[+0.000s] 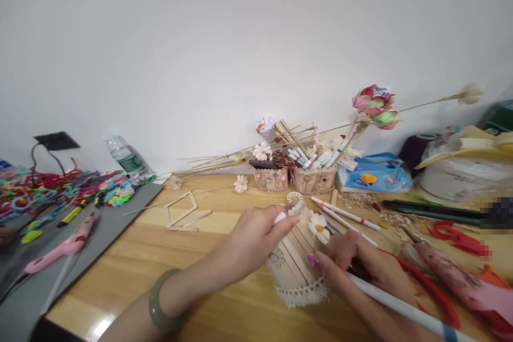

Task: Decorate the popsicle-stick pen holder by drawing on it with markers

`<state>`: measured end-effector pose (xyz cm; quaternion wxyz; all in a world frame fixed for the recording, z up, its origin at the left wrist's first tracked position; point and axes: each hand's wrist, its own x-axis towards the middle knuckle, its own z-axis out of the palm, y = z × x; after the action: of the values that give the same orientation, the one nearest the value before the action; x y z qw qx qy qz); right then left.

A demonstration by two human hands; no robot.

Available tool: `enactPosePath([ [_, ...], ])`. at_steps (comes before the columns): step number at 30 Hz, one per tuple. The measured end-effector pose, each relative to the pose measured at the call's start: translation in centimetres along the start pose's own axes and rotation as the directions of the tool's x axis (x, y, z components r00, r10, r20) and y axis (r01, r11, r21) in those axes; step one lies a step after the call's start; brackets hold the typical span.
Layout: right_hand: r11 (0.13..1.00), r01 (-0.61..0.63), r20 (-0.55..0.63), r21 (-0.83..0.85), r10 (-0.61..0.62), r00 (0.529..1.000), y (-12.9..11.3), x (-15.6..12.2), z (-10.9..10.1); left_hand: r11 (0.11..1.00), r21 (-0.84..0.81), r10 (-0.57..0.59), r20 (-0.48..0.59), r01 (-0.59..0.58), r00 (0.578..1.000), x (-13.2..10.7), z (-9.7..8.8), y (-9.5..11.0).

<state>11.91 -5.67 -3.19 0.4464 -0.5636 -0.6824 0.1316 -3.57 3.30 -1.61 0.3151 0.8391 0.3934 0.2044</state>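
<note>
A small craft-stick holder (pixel 294 248) tilts in front of me, with lace trim (pixel 302 291) along its lower edge. A white flower with a yellow centre (pixel 319 225) is fixed to its side, and a small painted flower (pixel 276 257) shows at its left. My left hand (pixel 260 235) is closed over its upper left part. Between that thumb and fingers a short white piece (pixel 279 218), looking like a marker cap, sticks out. My right hand (pixel 360 272) grips a white marker (pixel 395 299); its tip is hidden by the fingers beside the holder.
Two decorated stick cups (pixel 315 180) with markers stand by the wall. Loose sticks (pixel 182 219) lie at left. Further left are a pink glue gun (pixel 60 251), a plastic bottle (pixel 126 156) and coloured pipe cleaners (pixel 84 187). Another glue gun (pixel 460 283) and red-handled pliers (pixel 430 283) lie at right.
</note>
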Motion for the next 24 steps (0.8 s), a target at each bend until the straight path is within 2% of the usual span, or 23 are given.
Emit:
enactPosePath([
  [2, 1.0, -0.011, 0.007, 0.007, 0.011, 1.0, 0.0, 0.02, 0.06, 1.0, -0.003, -0.011, 0.012, 0.011, 1.0, 0.02, -0.02, 0.03],
  [8, 0.997, 0.057, 0.004, -0.059, -0.056, 0.998, -0.21, 0.06, -0.23, 1.0, 0.015, -0.012, 0.021, 0.012, 1.0, 0.0, -0.02, -0.04],
  [15, 1.0, 0.008, -0.014, -0.016, -0.008, 1.0, -0.01, -0.08, -0.07, 1.0, 0.019, -0.01, 0.023, 0.01, 1.0, -0.09, -0.04, -0.04],
  [19, 0.998, 0.064, 0.006, -0.03, -0.064, 0.998, 0.01, -0.09, -0.33, 1.0, 0.016, -0.006, 0.021, 0.005, 1.0, -0.1, 0.01, -0.1],
  [24, 0.997, -0.05, -0.072, 0.052, 0.054, 0.996, 0.45, -0.2, -0.06, 1.0, 0.008, -0.007, 0.014, 0.007, 1.0, 0.0, -0.04, -0.14],
])
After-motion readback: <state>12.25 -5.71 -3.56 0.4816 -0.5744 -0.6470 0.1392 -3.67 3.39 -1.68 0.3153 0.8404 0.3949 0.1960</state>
